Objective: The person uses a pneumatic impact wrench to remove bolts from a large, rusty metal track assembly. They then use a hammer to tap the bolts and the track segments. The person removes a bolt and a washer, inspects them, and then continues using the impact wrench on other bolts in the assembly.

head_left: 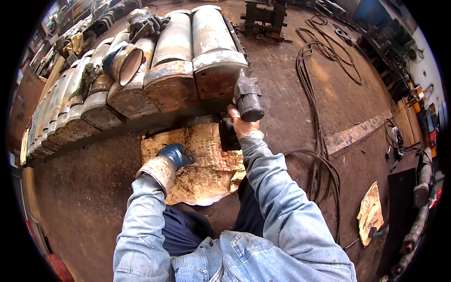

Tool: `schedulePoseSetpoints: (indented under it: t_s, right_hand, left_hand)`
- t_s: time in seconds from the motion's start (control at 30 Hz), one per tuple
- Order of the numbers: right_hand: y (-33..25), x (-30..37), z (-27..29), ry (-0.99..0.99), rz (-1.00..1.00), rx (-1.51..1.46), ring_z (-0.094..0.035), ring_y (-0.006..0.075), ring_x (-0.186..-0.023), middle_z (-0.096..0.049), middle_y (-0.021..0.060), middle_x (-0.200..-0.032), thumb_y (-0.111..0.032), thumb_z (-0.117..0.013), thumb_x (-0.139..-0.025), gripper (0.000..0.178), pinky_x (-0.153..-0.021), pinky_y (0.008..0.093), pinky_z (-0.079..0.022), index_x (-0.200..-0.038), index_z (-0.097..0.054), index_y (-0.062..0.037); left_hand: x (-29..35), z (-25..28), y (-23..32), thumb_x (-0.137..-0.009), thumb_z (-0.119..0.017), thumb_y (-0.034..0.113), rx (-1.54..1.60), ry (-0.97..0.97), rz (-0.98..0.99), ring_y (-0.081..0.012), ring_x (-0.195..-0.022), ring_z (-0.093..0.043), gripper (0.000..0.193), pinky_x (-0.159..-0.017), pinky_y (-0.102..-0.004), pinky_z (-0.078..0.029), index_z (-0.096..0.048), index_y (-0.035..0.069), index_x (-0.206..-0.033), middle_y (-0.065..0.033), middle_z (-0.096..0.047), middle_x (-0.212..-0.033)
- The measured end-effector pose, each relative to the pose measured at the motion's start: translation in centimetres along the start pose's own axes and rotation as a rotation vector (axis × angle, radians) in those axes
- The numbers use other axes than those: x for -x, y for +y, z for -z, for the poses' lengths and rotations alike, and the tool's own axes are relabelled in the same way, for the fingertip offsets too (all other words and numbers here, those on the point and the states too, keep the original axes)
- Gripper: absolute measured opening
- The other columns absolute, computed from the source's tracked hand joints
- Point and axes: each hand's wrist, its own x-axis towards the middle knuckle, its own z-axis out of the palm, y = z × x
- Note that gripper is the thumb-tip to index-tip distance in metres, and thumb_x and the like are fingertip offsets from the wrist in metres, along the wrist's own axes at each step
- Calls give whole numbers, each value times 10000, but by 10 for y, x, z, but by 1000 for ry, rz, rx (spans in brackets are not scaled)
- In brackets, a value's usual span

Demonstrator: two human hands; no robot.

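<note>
My right hand (241,123), in a thin clear glove over an orange-tinted one, is closed round a dark pistol-grip power tool (249,98). Its narrow nose points away from me, by the right edge of a large metal cylinder's (218,73) rusty end; contact cannot be made out. A black block (229,135), perhaps the tool's battery, shows below the grip. Above a stained tan sheet (202,174) on the floor is my left hand (174,156), in a blue glove with a dirty pale cuff. Nothing shows in it, and its fingers are too indistinct to read.
More rusty cylinders (171,42) lie in a row to the left, with a short pipe ring (128,63) and dark gloves (146,23) on top. Dark cables (307,80) run over the floor at right. A metal stand (264,19) stands at the back.
</note>
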Motion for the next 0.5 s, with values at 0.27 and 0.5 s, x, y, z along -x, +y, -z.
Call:
schedulePoseSetpoints:
  t_s: [0.27,0.5]
  right_hand:
    - [-34,12,-21,-24,-345,-477,-536,139,-620,-623,15,-877,-17,-744,-857,367,-562,303,-453,-1199,-623,-72]
    - [-28,8,-8,41,-317,-361,-538,131,-640,-647,-1,-929,-25,-751,-839,321,-597,309,-458,-1141,-658,-81]
  left_hand:
    - [-1,-8,-37,-741,-835,527,99,6,37,-277,-882,-694,497,-847,-384,-538,-723,88,-945,-126,-739,-937]
    - [12,5,-41,-755,-834,492,189,10,21,-286,-908,-705,472,-857,-393,-540,-735,88,-977,-134,-746,-977]
